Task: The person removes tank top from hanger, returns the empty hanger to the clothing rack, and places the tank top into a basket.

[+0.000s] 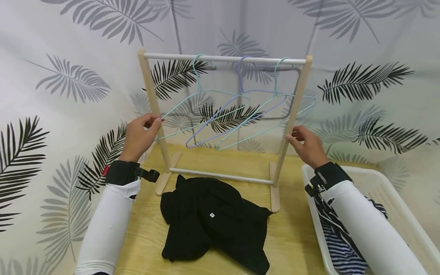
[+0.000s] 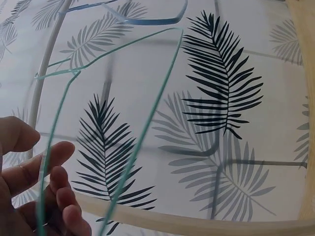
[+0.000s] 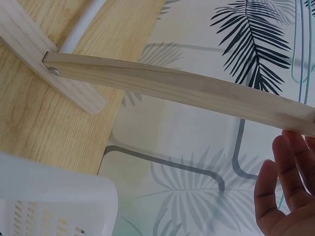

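Note:
My left hand (image 1: 139, 134) is beside the left post (image 1: 151, 89) of a small wooden clothes rack, at the end of a mint-green hanger (image 1: 180, 104). In the left wrist view, that hanger's thin bar crosses in front of my loosely bent fingers (image 2: 61, 153), with thumb and forefinger apart. My right hand (image 1: 307, 146) is at the right post (image 1: 295, 109); in the right wrist view its relaxed fingertips touch the post's edge. A blue hanger (image 1: 238, 72) and another mint hanger (image 1: 276, 76) also hang from the white rail (image 1: 172, 57). Below, a crumpled black garment (image 1: 216, 225) lies before the rack.
To the right stands a white plastic basket (image 1: 311, 214) holding striped clothes (image 1: 342, 248), partly under my right forearm. The rack's feet (image 1: 275, 194) rest on a wooden table (image 1: 292, 236). A leaf-patterned curtain (image 1: 86, 114) hangs behind.

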`<action>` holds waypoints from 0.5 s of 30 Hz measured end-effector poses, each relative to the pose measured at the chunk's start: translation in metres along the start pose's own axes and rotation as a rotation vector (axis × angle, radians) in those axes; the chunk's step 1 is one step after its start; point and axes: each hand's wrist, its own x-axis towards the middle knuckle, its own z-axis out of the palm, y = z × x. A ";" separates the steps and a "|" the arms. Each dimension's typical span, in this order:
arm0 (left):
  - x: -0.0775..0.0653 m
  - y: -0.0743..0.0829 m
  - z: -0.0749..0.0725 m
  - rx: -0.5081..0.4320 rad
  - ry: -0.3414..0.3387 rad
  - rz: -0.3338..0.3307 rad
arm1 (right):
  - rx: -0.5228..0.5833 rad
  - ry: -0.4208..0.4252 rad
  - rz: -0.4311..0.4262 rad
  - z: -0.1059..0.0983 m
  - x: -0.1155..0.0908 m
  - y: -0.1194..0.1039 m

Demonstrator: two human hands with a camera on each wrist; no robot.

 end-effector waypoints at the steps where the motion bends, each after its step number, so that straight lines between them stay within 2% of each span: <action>1: -0.001 0.000 -0.001 0.007 0.005 0.004 | -0.002 -0.002 0.003 0.001 -0.001 0.001; 5: 0.000 0.006 -0.010 0.025 0.044 0.019 | 0.000 -0.006 0.008 0.001 -0.002 0.000; 11: 0.001 0.024 -0.018 -0.031 0.079 0.065 | -0.005 0.001 0.026 0.000 -0.003 0.001; 15: 0.000 0.036 -0.018 -0.057 0.072 0.110 | -0.008 0.006 0.030 0.000 -0.003 0.003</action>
